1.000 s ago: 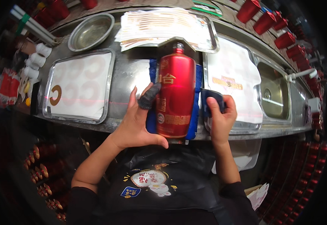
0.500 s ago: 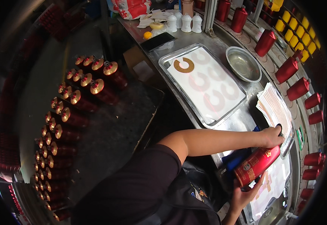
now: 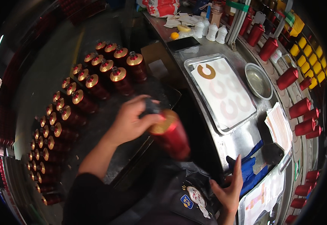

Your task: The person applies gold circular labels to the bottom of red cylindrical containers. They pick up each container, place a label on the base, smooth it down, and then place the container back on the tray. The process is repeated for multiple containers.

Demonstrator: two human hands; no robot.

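Note:
My left hand [image 3: 131, 118] is closed around the dark neck of a red bottle [image 3: 174, 140] with a gold shoulder. The bottle hangs tilted in the air between the bench and a group of similar red bottles [image 3: 97, 88] at the left; it is smeared by motion. My right hand [image 3: 229, 189] is empty, thumb and fingers spread, beside a blue cradle-like holder [image 3: 250, 174] on the bench. Near that holder lies a sheet with a pinkish print [image 3: 259, 198].
A metal tray [image 3: 223, 131] bears a white sheet with a gold C-shaped label [image 3: 207, 76]. Beyond it are a metal bowl [image 3: 259, 80] and a stack of striped sheets [image 3: 278, 122]. More red bottles [image 3: 300, 107] line a conveyor at the right. Small white bottles [image 3: 211, 33] stand at the back.
My left hand has carried the red bottle from the bench at the right over to the left. My right hand has come off the bottle's base and spread its fingers. The view has shifted slightly.

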